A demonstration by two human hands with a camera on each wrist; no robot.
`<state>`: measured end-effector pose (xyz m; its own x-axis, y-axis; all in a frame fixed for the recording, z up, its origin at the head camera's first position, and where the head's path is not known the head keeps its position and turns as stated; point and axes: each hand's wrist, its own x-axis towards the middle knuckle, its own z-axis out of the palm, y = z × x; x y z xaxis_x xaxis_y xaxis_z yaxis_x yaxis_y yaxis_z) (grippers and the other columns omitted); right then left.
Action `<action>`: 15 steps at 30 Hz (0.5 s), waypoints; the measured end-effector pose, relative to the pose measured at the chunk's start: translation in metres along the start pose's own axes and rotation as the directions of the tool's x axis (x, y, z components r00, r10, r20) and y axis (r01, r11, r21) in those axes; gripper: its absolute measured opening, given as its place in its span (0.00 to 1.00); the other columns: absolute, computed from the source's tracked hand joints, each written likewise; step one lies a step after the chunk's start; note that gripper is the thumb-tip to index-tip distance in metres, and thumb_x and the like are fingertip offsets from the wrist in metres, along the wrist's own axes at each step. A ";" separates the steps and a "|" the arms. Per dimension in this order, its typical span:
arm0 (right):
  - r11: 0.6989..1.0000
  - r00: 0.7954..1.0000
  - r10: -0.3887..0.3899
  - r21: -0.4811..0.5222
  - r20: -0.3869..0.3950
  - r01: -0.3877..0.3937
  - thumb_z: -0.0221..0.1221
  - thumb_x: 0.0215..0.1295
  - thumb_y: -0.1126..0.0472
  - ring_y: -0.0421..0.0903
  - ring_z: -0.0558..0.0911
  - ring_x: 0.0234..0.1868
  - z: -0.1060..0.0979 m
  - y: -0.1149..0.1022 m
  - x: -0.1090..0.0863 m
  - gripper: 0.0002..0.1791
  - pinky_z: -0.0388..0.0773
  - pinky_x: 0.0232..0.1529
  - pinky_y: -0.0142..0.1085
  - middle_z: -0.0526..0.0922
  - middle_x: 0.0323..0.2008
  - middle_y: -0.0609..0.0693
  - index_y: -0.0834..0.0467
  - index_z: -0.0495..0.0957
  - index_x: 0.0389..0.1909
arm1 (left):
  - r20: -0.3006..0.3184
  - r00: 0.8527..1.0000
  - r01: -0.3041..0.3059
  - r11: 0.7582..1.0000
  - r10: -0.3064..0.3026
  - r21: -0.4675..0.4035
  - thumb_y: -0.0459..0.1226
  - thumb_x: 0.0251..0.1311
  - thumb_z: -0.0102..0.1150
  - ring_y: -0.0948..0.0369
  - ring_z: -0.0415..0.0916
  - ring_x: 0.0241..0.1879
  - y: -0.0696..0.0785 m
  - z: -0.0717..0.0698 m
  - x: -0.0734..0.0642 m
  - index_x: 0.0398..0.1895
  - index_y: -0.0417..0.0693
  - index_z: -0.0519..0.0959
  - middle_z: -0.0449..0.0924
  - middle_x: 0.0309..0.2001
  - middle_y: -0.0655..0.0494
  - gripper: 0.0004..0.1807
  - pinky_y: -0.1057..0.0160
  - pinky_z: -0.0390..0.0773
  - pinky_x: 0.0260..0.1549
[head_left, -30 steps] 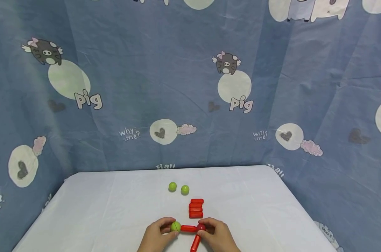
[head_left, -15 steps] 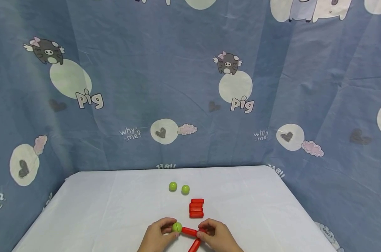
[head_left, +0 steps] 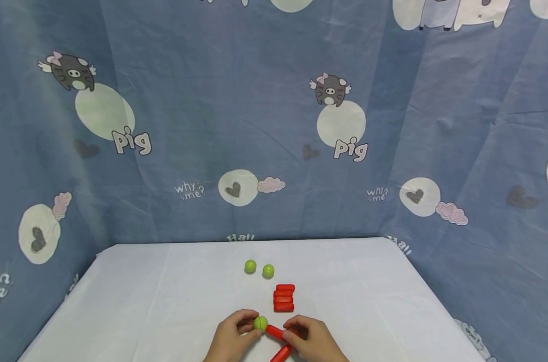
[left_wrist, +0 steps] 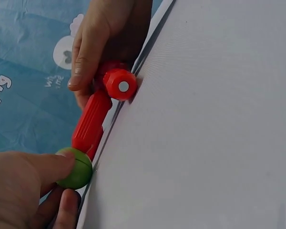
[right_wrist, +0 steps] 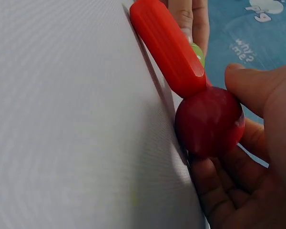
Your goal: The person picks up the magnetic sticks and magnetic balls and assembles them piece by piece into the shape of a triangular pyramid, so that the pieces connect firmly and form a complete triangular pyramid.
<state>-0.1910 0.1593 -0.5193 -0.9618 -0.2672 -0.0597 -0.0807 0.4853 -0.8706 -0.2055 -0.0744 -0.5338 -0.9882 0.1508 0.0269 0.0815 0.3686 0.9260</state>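
Note:
My left hand [head_left: 233, 336] pinches a green ball [head_left: 260, 323] between thumb and fingers. A red rod [head_left: 275, 332] joins that ball to a dark red ball [right_wrist: 209, 121], which my right hand [head_left: 314, 338] grips. From the dark red ball a second red rod [head_left: 281, 353] runs toward the person. In the left wrist view this rod's end [left_wrist: 124, 87] faces the camera and shows a pale round spot. My right fingers mostly hide the dark red ball in the head view. The linked pieces lie low over the white table.
Several red rods [head_left: 284, 299] lie stacked in a row just beyond the hands. Farther back are two green balls, a left one [head_left: 250, 266] and a right one [head_left: 268, 271]. A white cloth covers the table [head_left: 187, 281]; a blue printed curtain [head_left: 255, 125] hangs behind.
The linked pieces have turned: the rod between the balls now slants down to the right, and the second rod leans more sideways. Both hands keep their hold; the left has shifted slightly right.

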 end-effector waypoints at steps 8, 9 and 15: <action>0.999 0.999 -0.030 0.026 0.017 0.029 0.65 0.69 0.53 0.36 0.77 0.32 0.000 0.000 -0.001 0.10 0.73 0.32 0.27 0.83 0.31 0.45 0.54 0.84 0.44 | 0.054 0.998 0.013 0.999 -0.011 -0.039 0.35 0.56 0.74 0.59 0.84 0.46 0.005 0.004 0.004 0.52 0.41 0.82 0.85 0.46 0.52 0.20 0.67 0.84 0.43; 0.999 0.999 -0.034 0.026 0.016 0.034 0.65 0.69 0.53 0.35 0.77 0.32 0.000 0.000 -0.001 0.10 0.73 0.33 0.27 0.83 0.32 0.44 0.54 0.84 0.44 | 0.063 0.998 0.010 0.999 -0.008 -0.043 0.35 0.56 0.74 0.59 0.84 0.46 0.006 0.005 0.004 0.52 0.41 0.82 0.85 0.46 0.52 0.20 0.67 0.84 0.43; 0.996 0.996 -0.085 0.001 -0.012 0.085 0.65 0.69 0.53 0.32 0.77 0.31 0.001 0.002 -0.001 0.13 0.75 0.34 0.27 0.83 0.32 0.43 0.57 0.84 0.46 | 0.110 0.993 -0.029 0.998 0.035 -0.064 0.35 0.57 0.74 0.58 0.85 0.46 0.007 0.012 0.006 0.52 0.40 0.83 0.85 0.46 0.49 0.20 0.68 0.84 0.43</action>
<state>-0.1896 0.1602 -0.5210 -0.9547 -0.2968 0.0201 -0.1613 0.4598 -0.8733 -0.2091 -0.0603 -0.5319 -0.9645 0.2634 0.0184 0.1013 0.3048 0.9470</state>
